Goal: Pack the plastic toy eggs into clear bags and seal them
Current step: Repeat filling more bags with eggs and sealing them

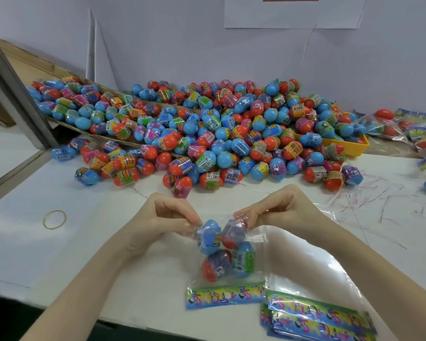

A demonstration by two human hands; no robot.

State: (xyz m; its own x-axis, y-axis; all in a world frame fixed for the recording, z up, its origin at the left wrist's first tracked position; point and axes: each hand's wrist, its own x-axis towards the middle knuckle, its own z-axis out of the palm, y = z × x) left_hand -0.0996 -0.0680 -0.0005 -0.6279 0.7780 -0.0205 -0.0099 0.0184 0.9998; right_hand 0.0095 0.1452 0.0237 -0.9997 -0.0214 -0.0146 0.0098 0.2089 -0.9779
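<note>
Here on the white tabletop [59, 254] lies the clear plastic bag with a colourful printed header strip [225, 295], and inside it sit 4 plastic toy eggs: a blue egg [208, 236] top left, a red egg with a purple wrapper [233, 233] top right, a red egg with a dark label [217, 265] lower left and a blue egg with a green label [244, 260] lower right, all bunched touching one another. The left hand [162, 217] has its fingers curled in, thumb and fingertips pinching the bag's open far edge just above the blue egg. The right hand [278, 210] mirrors it, fingers curled and pinching the same edge right at the red egg with the purple wrapper. Both hands meet close together over the bag's mouth. Beyond them, a big heap of loose blue and red toy eggs [219, 134] spills across the table, partly out of a tilted brown cardboard box [103, 141] on the left and over a yellow plastic tray [354, 143] on the right. Filled, packed bags [408, 126] lie far right. A stack of empty header bags [317, 318] sits near the right forearm, and a yellow rubber band [54, 219] lies alone to the left.
</note>
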